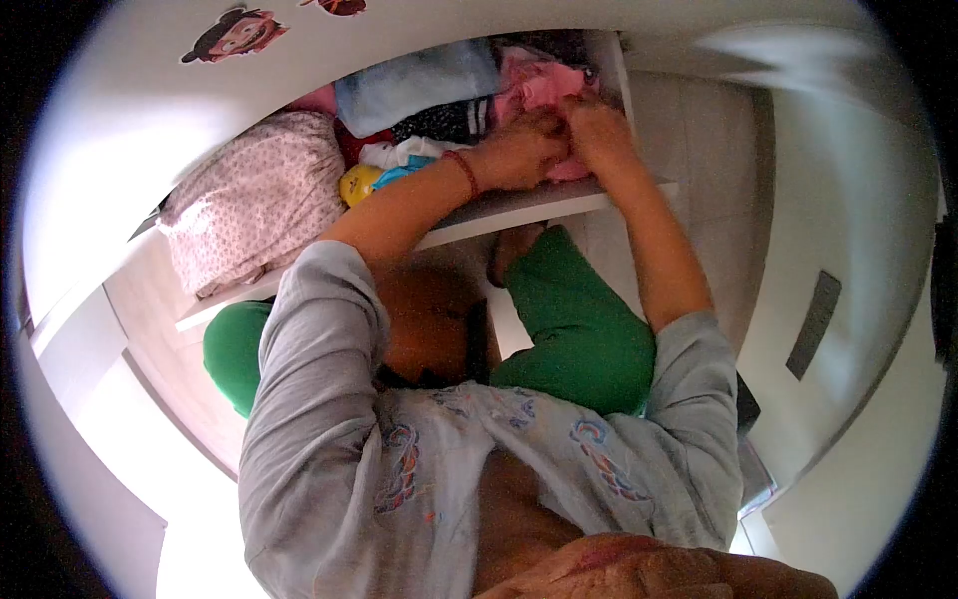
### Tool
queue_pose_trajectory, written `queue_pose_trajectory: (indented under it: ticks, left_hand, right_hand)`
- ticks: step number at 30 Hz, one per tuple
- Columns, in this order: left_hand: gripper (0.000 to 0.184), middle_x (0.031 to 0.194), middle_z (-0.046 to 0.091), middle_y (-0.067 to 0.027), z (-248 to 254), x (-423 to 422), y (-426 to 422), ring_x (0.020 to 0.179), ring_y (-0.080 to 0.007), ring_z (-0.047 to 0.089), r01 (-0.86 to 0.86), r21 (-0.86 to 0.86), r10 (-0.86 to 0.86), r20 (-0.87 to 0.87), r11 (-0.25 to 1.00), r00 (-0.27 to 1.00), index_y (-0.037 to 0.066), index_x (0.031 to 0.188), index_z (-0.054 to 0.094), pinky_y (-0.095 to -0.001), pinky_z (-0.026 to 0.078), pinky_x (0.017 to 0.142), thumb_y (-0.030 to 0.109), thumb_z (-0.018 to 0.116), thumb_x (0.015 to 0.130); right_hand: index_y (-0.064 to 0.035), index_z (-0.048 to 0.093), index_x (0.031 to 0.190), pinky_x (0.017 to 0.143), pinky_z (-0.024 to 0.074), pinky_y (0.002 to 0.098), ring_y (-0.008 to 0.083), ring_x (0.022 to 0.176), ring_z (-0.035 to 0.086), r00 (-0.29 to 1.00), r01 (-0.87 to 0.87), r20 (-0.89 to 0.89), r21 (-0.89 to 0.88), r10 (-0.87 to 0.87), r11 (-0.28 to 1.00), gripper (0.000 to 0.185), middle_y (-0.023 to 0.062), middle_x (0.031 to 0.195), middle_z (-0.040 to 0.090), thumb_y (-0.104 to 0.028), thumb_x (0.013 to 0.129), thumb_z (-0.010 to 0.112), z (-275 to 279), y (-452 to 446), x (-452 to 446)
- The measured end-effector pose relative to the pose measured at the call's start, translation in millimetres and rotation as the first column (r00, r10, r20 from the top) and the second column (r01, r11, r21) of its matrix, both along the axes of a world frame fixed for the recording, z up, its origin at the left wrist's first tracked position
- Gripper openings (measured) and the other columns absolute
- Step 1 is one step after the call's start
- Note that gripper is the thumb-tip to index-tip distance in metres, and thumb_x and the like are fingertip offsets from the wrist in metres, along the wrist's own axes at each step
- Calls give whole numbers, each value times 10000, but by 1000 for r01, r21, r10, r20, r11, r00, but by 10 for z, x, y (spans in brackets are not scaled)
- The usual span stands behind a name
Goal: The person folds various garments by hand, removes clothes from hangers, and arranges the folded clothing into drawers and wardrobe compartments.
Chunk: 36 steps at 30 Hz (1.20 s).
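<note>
Grey embroidered shirt (429, 469) foremost; left hand (527, 152) and right hand (601, 132) touch crumpled pink cloth (539, 86) (fingers' grip cannot be told); tugging could disturb the neighbouring light-blue folded cloth (419, 85).

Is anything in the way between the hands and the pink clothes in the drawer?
No, nothing I can see. The left hand and right hand are both right at the pink cloth. The folded blue cloth lies beside it, not between.
</note>
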<state>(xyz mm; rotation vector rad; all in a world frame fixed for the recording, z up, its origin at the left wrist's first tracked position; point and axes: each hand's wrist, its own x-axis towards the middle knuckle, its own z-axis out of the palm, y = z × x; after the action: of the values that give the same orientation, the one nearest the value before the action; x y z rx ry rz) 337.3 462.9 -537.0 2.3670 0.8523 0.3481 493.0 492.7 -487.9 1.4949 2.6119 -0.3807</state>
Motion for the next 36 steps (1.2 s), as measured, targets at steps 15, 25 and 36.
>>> queue_pose_trajectory:
  ticks: [15,25,36]
  left_hand:
    - [374,1289,432,-168,362,-207,-152,1193,-393,391,-105,-136,50,-353,985,934,190,1226,514,-533,316,964,300,454,874]
    - [308,947,604,-213,1997,-1997,-1082,904,-371,570,-186,-273,155,-134,944,979,15,1069,569,-449,445,794,224,512,850]
    - [241,734,619,-41,964,-3843,-3694,693,-126,595,-779,-622,984,76,-79,-160,-9,886,611,-270,488,630,213,517,882]
  right_hand:
    - [-25,383,1307,1014,328,414,349,1214,409,958,265,-49,-224,-283,938,500,201,1336,394,-212,857,498,-499,227,34]
    - [-32,485,1219,920,415,387,334,1070,531,964,-231,41,-367,264,901,500,211,1175,536,-116,744,620,1342,-389,-1310]
    - [4,562,1095,699,479,302,248,760,599,584,-704,-640,-94,499,703,320,166,940,612,-57,783,587,1894,-1926,-3237]
